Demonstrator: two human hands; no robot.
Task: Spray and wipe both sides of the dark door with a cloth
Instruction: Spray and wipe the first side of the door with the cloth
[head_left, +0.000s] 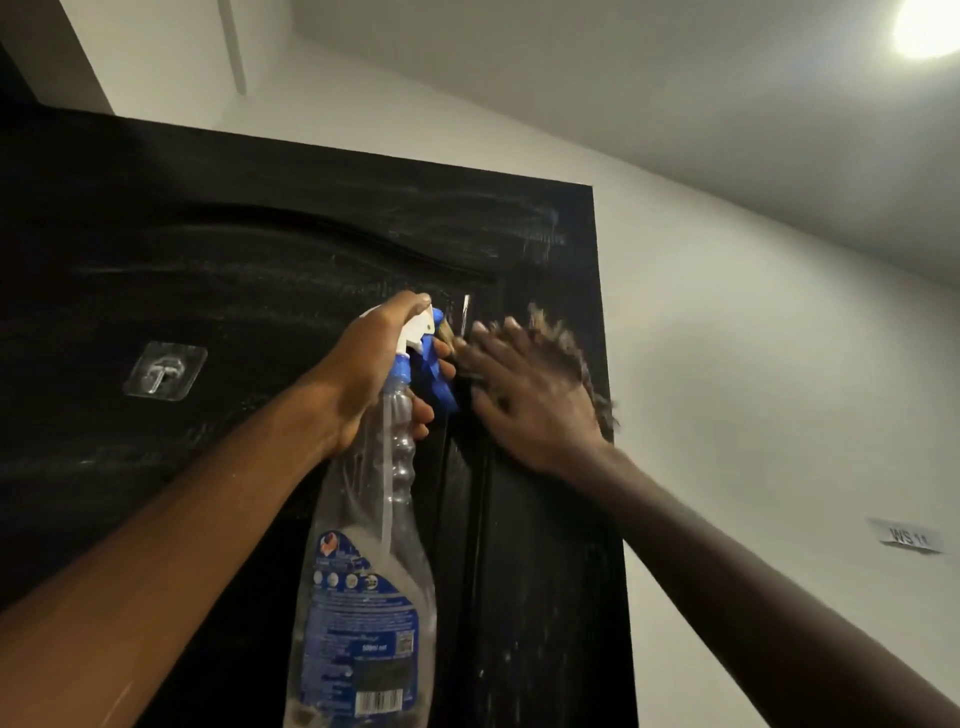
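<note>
Looking up, head view: the left hand (374, 364) grips the spray bottle (374, 571) by its neck, fingers on the blue trigger. The right hand (530, 395), fingers spread flat, presses a blurred brownish cloth (566, 343) against the dark door (208, 260) near its upper right edge.

A white wall (779, 364) rises to a pale grey ceiling (571, 78). A round ceiling lamp (930, 26) glows brightly and casts soft shadows on the wall below it. Well below the lamp, a small paper label (910, 538) reading "WS 11" sticks to the wall. Far left of the lamp runs a narrow white strip (232, 47).
</note>
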